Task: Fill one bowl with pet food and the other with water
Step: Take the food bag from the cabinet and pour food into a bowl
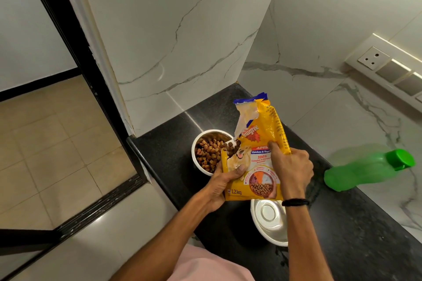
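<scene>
A black granite counter (342, 223) runs into a corner of white veined marble wall, with a tiled floor beyond its edge. Both hands clasp a yellow dog-food bag (255, 155): the left hand (222, 183) wraps its lower corner, thumb across the front, and the right hand (291, 172) pinches the side higher up, fingers closed on the plastic. Just beyond the left thumb, kibble (230, 146) spills from the torn opening into a steel bowl (209, 154) that already looks well covered. A second steel bowl (269, 221), empty, sits beneath the right wrist. Out past the right knuckles a green water bottle (365, 170) lies on its side, cap on.

The food-filling step looks nearly done. Next, I judge, the bag should be tipped upright and set down, then the bottle uncapped over the empty bowl.
</scene>
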